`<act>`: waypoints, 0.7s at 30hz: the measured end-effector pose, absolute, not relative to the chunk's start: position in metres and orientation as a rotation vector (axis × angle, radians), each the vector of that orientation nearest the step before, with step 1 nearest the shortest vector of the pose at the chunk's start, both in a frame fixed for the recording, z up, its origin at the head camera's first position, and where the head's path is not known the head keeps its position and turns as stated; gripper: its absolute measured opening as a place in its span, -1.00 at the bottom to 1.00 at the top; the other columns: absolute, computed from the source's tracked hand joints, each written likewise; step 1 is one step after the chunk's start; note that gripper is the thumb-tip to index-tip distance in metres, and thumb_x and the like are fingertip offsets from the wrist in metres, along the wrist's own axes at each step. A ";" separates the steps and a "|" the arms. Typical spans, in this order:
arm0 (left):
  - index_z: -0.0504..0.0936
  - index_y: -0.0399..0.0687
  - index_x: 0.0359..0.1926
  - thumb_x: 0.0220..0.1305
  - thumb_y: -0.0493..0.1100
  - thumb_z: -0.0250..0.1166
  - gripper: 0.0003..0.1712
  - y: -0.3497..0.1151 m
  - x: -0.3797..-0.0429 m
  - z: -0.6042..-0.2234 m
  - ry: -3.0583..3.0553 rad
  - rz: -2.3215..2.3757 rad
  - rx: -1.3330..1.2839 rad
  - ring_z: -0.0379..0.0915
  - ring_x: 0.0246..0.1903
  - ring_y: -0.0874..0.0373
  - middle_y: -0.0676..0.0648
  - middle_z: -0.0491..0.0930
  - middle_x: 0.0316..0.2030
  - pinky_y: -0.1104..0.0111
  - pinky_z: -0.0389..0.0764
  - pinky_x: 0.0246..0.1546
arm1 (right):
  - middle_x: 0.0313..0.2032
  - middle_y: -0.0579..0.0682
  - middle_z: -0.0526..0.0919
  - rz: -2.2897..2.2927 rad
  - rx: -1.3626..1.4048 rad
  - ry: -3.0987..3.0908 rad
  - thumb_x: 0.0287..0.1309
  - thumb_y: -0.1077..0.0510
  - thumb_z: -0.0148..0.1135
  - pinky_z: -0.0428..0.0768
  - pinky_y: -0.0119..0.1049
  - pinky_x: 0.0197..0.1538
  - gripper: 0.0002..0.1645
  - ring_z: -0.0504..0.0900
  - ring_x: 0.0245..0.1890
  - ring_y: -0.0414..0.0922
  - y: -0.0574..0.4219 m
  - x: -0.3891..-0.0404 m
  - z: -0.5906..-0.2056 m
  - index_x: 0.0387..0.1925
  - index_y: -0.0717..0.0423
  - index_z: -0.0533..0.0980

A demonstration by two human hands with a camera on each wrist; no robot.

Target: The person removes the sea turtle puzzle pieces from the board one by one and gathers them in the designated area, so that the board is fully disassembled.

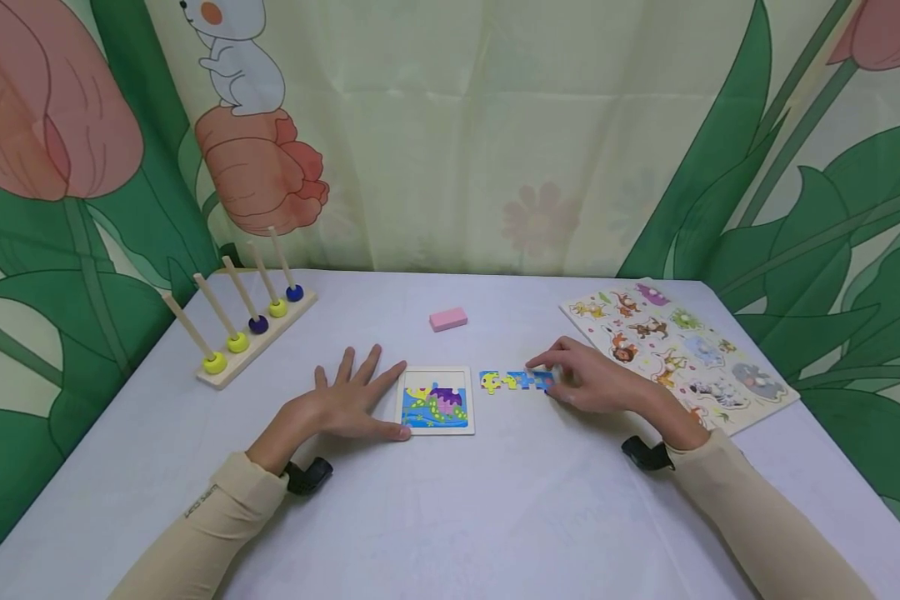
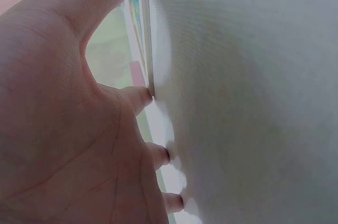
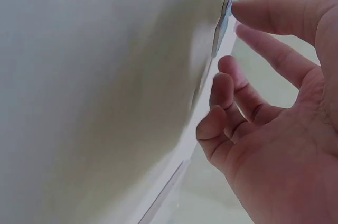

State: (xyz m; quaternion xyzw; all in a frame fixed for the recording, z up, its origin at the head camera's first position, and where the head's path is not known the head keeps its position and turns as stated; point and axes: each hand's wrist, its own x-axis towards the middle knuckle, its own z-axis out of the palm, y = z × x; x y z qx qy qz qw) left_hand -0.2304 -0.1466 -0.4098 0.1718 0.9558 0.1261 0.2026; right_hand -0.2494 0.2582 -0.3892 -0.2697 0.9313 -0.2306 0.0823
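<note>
My left hand (image 1: 342,407) lies with fingers spread beside a small jigsaw tray (image 1: 472,410), thumb and index fingertips at its left edge. Inside is a partly filled picture (image 1: 444,406) in blue, purple and yellow-green, with a pale gap along the top. Right of the tray, loose jigsaw pieces (image 1: 491,382), yellow and blue, lie in a row. At the row's right end, the thumb and index finger of my right hand (image 1: 596,379) pinch a blue jigsaw piece (image 1: 540,380), partly covered by them. In the right wrist view, the thumb meets the piece's edge (image 3: 222,26); the other fingers curl loosely.
A pink block (image 1: 448,320) lies behind the tray. At the back left stands a wooden peg rack (image 1: 258,346) with yellow and dark blue beads. An animal puzzle board (image 1: 768,408) lies beyond my right forearm. A printed curtain (image 1: 435,167) hangs behind the table.
</note>
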 end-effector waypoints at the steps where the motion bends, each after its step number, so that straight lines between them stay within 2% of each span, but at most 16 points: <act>1: -0.10 0.40 0.72 0.00 0.79 0.21 0.40 -0.147 -0.232 -0.412 2.670 0.340 0.476 -0.73 0.65 -0.47 -0.18 -0.50 0.73 -0.67 -0.47 0.37 | 0.00 0.03 0.59 -0.699 -0.805 2.785 0.33 0.24 0.36 0.45 -0.28 -0.08 -0.52 0.45 -0.14 -0.10 0.257 -0.249 -0.389 0.26 -0.06 0.66; 10: -0.11 0.37 0.73 0.03 0.74 0.25 0.39 -0.147 -0.235 -0.417 2.663 0.354 0.462 -0.76 0.65 -0.44 -0.16 -0.51 0.73 -0.66 -0.47 0.38 | -0.01 0.09 0.62 -0.777 -0.884 2.760 0.30 0.23 0.40 0.51 -0.25 -0.05 -0.57 0.51 -0.15 -0.09 0.233 -0.251 -0.389 0.19 0.05 0.69; 21: -0.12 0.37 0.73 0.03 0.74 0.26 0.40 -0.149 -0.237 -0.421 2.666 0.349 0.476 -0.76 0.65 -0.44 -0.16 -0.52 0.73 -0.66 -0.47 0.38 | -0.01 0.04 0.65 -0.759 -0.953 2.699 0.33 0.19 0.36 0.54 -0.27 -0.04 -0.61 0.52 -0.14 -0.13 0.193 -0.253 -0.388 0.17 0.02 0.70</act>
